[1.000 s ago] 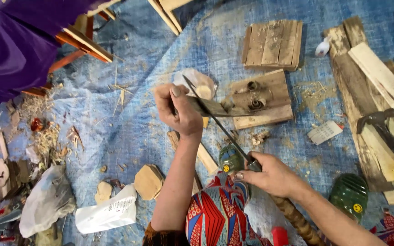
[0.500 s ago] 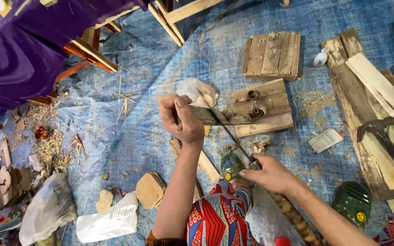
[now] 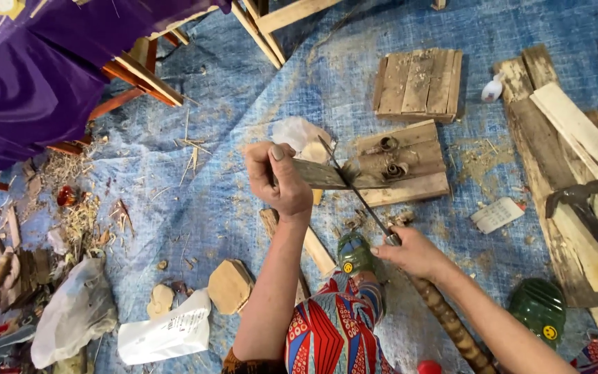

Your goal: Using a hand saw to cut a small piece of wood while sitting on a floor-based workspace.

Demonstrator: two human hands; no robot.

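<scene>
My left hand [image 3: 279, 179] grips one end of a thin flat wooden piece [image 3: 320, 174], held level above the blue tarp. My right hand [image 3: 410, 253] is closed on the handle of a long knife [image 3: 354, 190]. Its blade runs up and to the left and its upper part lies across the wooden piece. Just beyond the wood lies a small weathered board block [image 3: 399, 163] with two curled metal bits on it. My knee in red, blue and white patterned cloth [image 3: 333, 332] shows at the bottom.
A blue tarp [image 3: 243, 201] strewn with shavings covers the ground. A slatted wood square [image 3: 418, 82], long planks [image 3: 576, 145], a hammer [image 3: 579, 201], a green object [image 3: 538, 308], a white packet [image 3: 167, 336], a cut wooden shape [image 3: 230, 285] and purple cloth [image 3: 29, 76] lie around.
My left hand has brought the wooden piece lower and nearer. The knife blade has slid along it, and my right hand sits a little farther right.
</scene>
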